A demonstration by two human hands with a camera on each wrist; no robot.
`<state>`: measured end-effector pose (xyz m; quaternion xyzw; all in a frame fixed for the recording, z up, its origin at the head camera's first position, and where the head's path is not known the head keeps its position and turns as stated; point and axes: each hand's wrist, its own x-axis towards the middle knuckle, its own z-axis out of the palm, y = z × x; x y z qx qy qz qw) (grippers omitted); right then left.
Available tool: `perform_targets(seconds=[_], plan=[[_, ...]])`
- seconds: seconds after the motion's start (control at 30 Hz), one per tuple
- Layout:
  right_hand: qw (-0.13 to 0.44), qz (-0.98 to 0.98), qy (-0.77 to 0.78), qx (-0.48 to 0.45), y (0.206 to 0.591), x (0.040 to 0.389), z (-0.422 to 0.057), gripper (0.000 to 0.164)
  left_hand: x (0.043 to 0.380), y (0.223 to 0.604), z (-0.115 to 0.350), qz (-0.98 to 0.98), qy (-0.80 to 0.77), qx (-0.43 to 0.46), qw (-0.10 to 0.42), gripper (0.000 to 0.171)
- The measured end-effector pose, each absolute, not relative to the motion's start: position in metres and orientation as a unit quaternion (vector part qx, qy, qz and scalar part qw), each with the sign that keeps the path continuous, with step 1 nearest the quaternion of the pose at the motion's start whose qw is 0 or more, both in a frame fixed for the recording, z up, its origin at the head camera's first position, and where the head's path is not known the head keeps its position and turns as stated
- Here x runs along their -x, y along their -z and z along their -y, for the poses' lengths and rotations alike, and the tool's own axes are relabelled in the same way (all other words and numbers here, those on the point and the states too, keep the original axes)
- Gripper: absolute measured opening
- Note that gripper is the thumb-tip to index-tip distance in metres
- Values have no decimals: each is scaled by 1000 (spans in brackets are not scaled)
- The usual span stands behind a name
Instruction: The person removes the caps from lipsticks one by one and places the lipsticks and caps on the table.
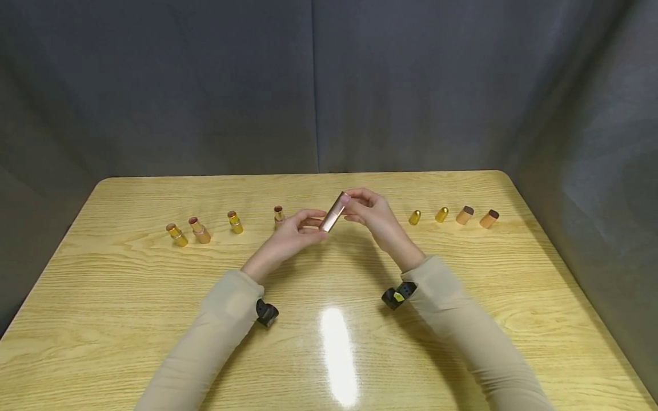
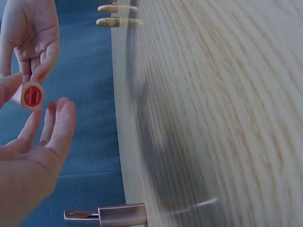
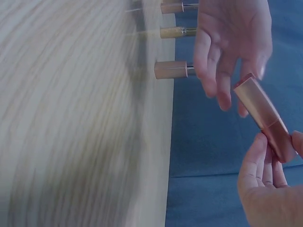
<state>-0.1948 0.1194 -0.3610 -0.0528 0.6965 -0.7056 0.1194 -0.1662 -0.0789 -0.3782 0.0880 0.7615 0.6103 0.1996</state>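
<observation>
A closed rose-gold lipstick (image 1: 334, 213) is held tilted above the table, between both hands. At its lower end, the left hand (image 1: 289, 235) pinches it between thumb and finger, the other fingers extended. The right hand (image 1: 379, 221) grips the upper half with thumb and fingertips. A red round label (image 2: 33, 96) on the lipstick's base faces the left wrist camera. The seam between cap and base shows in the right wrist view, on the lipstick (image 3: 262, 118). Just behind the left hand stands an uncapped rose-gold lipstick (image 1: 279, 216), partly hidden by the fingers.
Further left stand more uncapped lipsticks: a gold one (image 1: 177, 234), a rose-gold one (image 1: 200, 230) and another gold one (image 1: 235, 222). To the right are gold caps (image 1: 414, 217) and rose-gold caps (image 1: 465, 215). Dark curtains (image 1: 205, 85) surround the wooden table (image 1: 128, 319).
</observation>
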Motion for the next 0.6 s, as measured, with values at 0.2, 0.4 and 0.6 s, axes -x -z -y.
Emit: perform_targets(seconds=[0.2,0.4,0.6], plan=[[129,-701,700,49,365,194,-115,35,167,379,75,-762,-609,-86,204,54],[135,-708,691,50,366,193,-114,38,168,380,72,-748,-626,-88,205,48],[139,-711,687,60,367,192,-112,38,169,379,68,-744,-633,-67,205,45]])
